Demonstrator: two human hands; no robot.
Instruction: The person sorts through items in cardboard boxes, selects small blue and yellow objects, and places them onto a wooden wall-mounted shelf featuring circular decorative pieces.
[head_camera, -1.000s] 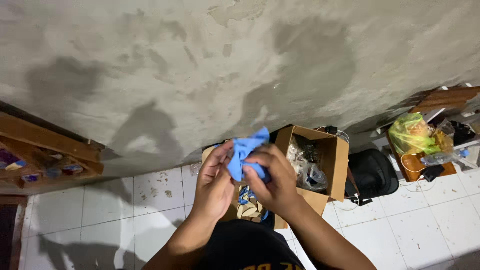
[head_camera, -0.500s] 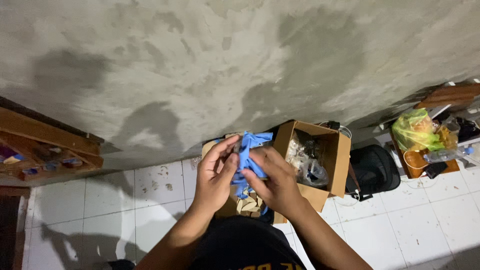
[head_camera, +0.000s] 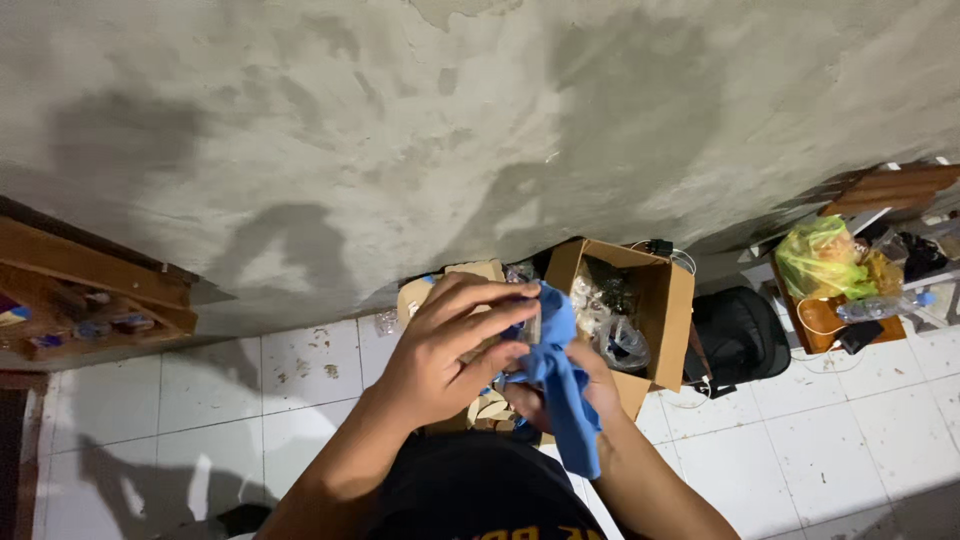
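Both of my hands are bunched around a blue cloth in front of my chest. My left hand lies over the top of it with the fingers pressing on its upper edge and on a small dark object hidden inside. My right hand is under the cloth and mostly covered by it; a loose end of the cloth hangs down over my right wrist. Below the hands an open cardboard box stands on the floor with plastic bags inside.
A rough grey concrete wall fills the upper view. White floor tiles lie below. A wooden shelf is at the left. A black bag and a green-yellow plastic bag on an orange stand are at the right.
The cloth has dropped from standing up between my hands to hanging over my right hand. My left hand has moved over the top of it.
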